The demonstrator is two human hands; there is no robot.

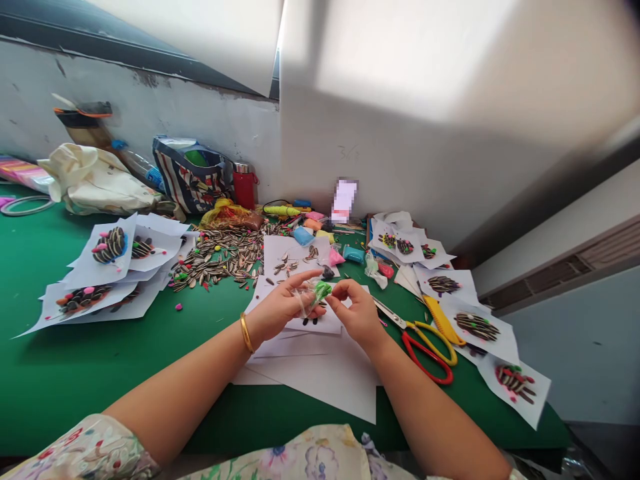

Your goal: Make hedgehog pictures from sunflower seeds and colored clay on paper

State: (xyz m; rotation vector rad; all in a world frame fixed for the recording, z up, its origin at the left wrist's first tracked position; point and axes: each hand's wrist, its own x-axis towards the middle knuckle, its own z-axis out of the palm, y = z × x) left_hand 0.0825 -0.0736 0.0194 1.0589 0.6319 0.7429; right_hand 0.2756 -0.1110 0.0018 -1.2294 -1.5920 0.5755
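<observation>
My left hand [277, 307], with a gold bangle at the wrist, is closed on a clear plastic bag with a lump of green modelling clay [321, 291] showing at its mouth. Just right of the clay, my right hand [357, 319] has its thumb and fingertips pinched together; whatever is between them is too small to make out. Both hands are above a sheet of white paper [295, 327] with dark seeds on it, partly hidden by the hands. Under that sheet lie more white papers [340, 383]. Another sheet [275, 250] behind the hands carries several striped seeds.
Sunflower seeds [230, 257] are heaped at back left. Seed-decorated cards lie at left [100, 293] and right [480, 327]. Scissors [430, 347] and a yellow utility knife [443, 320] are beside my right hand. Clay packets [354, 255], a red bottle [245, 187] and a striped bag [193, 177] stand behind.
</observation>
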